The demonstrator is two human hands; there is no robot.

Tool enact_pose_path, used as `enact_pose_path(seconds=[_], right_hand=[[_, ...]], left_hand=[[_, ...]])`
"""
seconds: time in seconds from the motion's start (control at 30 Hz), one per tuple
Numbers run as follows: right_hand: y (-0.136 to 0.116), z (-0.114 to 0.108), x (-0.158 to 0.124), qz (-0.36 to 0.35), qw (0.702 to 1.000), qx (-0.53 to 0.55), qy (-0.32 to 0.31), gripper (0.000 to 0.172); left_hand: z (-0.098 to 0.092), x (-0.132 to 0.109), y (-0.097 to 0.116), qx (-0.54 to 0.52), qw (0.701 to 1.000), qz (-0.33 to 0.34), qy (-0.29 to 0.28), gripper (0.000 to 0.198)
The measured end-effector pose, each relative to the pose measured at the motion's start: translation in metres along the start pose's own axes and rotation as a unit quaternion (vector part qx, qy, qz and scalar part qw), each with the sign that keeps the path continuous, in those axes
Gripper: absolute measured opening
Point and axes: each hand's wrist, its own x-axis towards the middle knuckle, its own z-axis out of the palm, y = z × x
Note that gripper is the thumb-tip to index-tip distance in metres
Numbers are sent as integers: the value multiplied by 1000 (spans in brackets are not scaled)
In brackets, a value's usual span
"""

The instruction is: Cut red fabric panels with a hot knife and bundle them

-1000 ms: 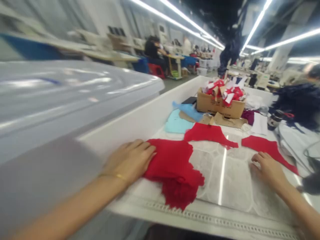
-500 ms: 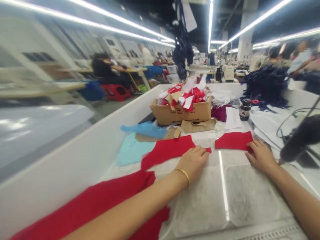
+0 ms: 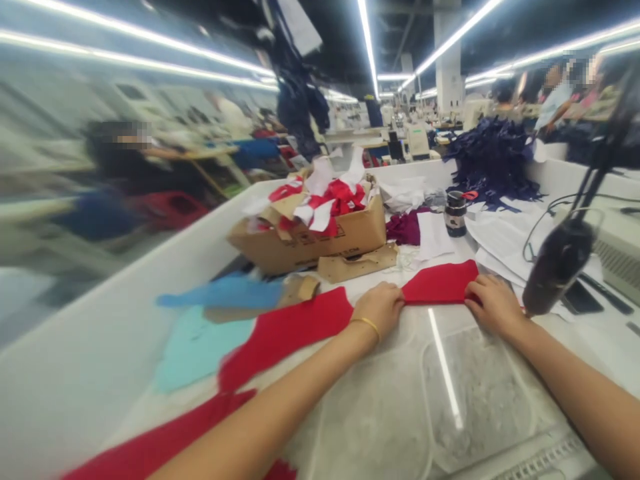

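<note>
Just on the near side of the brown cardboard box (image 3: 300,252), and a bit to its right, a flat, tapered piece of red cloth (image 3: 440,283) lies on the pale, shiny worktop (image 3: 380,413) between two bare hands. The left hand (image 3: 381,308) has its curled fingers at the left end, the right hand (image 3: 493,303) has bent fingers on the other end. Honestly can't tell whether either one is pinching the cloth or just pressing it, since the fingers hide the contact.

Step in hand, I'd say, is squaring up or smoothing that piece. My take is the next move calls for keeping both ends steady so the edge nearest the person doesn't ruck up. Another long red fabric panel (image 3: 295,327) lies nearer than the box, with its right end just beside the left hand.

As for writing: the box has dark print on its front, and "CM" is about all I can make out, plus some smudgy symbols above. Right of the box, the small black bottle with a pale label (image 3: 455,217) shows a dark mark, too small to read.
</note>
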Motion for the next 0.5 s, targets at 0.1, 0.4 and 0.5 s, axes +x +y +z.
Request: enact_pose_path(seconds=[0.1,0.4,0.5], right_hand=[[5,3,1,-2,1000,15,3,9],[14,11,5,-18,999,39,30,15],[14,11,5,-16,998,46,42,15]], left_hand=[[0,3,-6,-29,999,-28,-6,12],[0,2,-15,-98,995,-23,-7,10],[-1,0,-14,-108,994,-19,12,11]])
